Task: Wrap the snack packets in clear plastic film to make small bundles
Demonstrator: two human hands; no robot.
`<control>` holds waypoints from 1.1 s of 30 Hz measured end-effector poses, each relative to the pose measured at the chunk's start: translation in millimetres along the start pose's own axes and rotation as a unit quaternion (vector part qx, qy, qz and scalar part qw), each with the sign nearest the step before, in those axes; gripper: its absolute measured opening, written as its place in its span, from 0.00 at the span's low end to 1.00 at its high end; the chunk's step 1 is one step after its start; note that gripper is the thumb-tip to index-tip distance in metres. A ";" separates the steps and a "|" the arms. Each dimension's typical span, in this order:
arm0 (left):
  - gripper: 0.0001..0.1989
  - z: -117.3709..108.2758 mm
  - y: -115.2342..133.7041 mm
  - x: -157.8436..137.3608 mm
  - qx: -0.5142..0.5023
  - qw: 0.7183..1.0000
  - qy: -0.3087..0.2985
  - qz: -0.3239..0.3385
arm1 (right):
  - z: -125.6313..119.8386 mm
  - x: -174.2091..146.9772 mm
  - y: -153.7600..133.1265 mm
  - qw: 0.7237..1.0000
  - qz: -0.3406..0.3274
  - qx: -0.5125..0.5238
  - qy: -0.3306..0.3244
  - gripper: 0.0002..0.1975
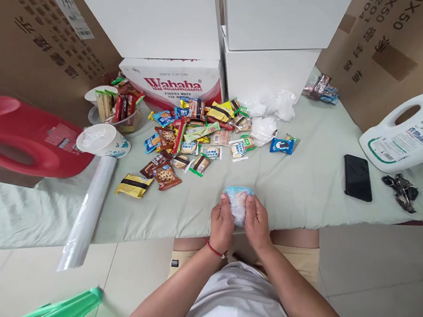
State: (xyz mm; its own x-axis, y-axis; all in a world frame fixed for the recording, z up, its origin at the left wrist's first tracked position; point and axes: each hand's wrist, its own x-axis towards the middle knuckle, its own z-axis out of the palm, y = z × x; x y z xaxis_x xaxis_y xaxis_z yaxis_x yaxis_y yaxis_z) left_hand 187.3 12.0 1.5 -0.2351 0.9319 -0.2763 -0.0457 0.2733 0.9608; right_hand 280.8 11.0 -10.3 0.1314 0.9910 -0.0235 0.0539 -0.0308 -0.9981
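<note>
Between my two hands is a small bundle of snack packets in clear plastic wrap [238,203], blue along its top edge. My left hand [222,222] closes on its left side, thumb on top, with a red cord at the wrist. From the right, my right hand [257,222] grips the same bundle, thumb also on top. Both hands are at the near edge of the cloth-covered table [197,208]; the fingers underneath are hidden. Beyond them lies a loose heap of wrapped snacks [199,134], with a yellow packet [134,185] and a brown cookie packet [166,175] nearer me.
At left stand a red jug [25,138], a paper cup [103,140], a tub of snacks [131,118] and a clear plastic roll [88,215] overhanging the edge. Crumpled plastic [263,129] lies behind. At right are a phone [357,177], keys [401,191] and a white jug [411,131].
</note>
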 end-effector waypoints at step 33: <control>0.19 -3.2 25.7 -8.0 -0.037 0.967 -0.237 -0.091 | -99.3 1.4 -16.9 0.973 0.117 -0.014 -0.198 0.21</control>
State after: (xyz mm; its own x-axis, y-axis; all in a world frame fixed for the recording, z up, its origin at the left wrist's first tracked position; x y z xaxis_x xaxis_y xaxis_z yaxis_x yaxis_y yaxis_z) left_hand 184.9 10.9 28.5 0.2537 0.8791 -0.4035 -0.1173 0.4421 0.8893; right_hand 378.4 0.1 12.2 -0.2489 0.9282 -0.2765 0.0956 -0.2606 -0.9607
